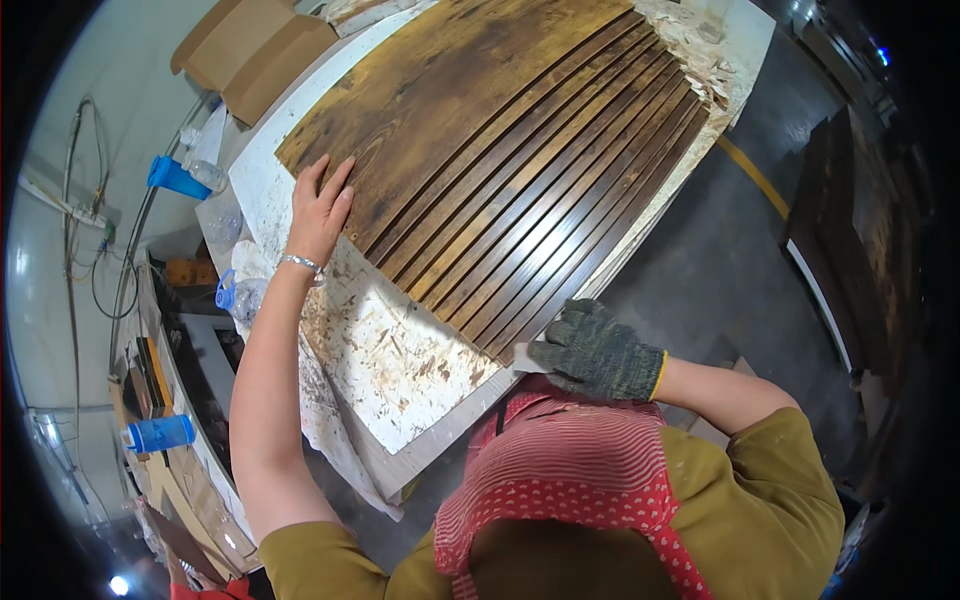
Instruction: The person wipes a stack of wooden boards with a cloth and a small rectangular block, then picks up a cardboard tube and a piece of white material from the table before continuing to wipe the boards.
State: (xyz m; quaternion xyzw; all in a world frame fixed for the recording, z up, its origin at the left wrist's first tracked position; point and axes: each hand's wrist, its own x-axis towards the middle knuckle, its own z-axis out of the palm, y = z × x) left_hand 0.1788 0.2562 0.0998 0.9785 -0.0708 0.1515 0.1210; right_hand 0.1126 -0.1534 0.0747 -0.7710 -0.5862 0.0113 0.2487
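Observation:
My left hand [318, 215], bare and with a bracelet at the wrist, rests on the near left end of a wide brown wooden board [440, 100], fingers spread. Beside that board lie several narrow, glossy dark-brown wooden strips [545, 225], side by side and slightly stepped at their near ends. At the near corner of the outermost strip is my right hand [600, 355], in a dark grey-green knit glove with a yellow cuff. Its fingers are closed on a small flat whitish piece [526, 358], whose kind I cannot make out, held against or right beside the strip's end.
The wood lies on a white, brown-stained worktable [400, 390]. A crumpled stained cloth [325, 400] hangs off its left side. To the left are a blue cup [180, 177], clear bottles and an open cardboard box [255, 55]. Dark boards [835, 230] stand at right across the floor.

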